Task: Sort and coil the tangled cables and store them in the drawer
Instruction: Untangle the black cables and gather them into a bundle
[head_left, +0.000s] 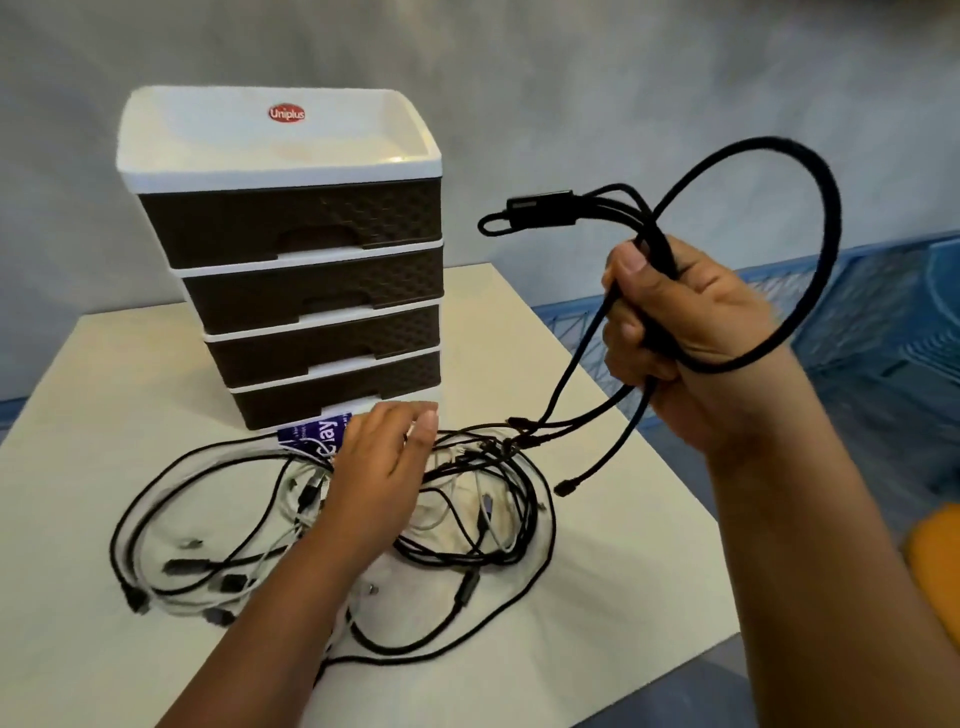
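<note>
Right hand: I grip the black cable, looped to coil it.
Left hand: fingers straight, pinning the tangle.

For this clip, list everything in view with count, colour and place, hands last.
Drawer unit: one, white frame with four dark brown drawers, all shut, at the table's far side.
Red sticker: one, on the unit's top tray.
Table: one, cream, under everything.
Cable pile: one tangle, black and white cables, count unclear, on the table before the unit.
Black cable: one, looped in the air at right, several ends hanging down to the pile.
Blue packet: one, blue with white print, at the unit's foot, partly hidden.
Orange thing: one, at the right edge, unclear what.
Left hand: flat on the pile, fingers straight.
Right hand: raised, grip around the black cable.
</note>
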